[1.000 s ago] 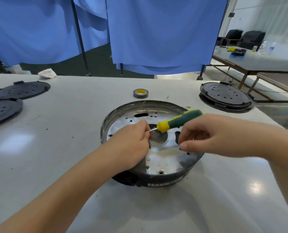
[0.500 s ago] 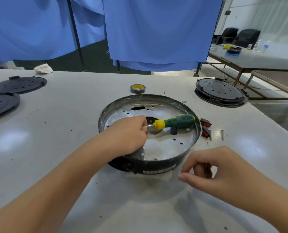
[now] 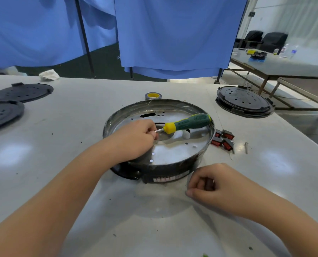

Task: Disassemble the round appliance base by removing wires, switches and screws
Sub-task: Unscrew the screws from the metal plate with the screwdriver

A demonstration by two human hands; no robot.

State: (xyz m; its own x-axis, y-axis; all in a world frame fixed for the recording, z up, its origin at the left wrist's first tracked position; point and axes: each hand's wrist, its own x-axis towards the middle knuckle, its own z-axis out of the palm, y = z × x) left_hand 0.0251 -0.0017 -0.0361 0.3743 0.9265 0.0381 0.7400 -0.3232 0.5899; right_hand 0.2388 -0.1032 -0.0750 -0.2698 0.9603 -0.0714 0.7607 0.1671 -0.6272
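The left hand point(image 3: 136, 140) grips the screwdriver point(image 3: 186, 123) by its shaft inside the round base point(image 3: 160, 138), handle angling up-right, while the curled right hand point(image 3: 211, 186) (apparently empty) sits nearer the front rim.

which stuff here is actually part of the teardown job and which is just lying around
Part of the job:
- round appliance base
- screwdriver, shaft held by the left hand
- red switches beside the base
- loose screw
- right hand, curled at the base's near edge

Lying about:
- tape roll
- black perforated discs
- black lid stack
- white rag
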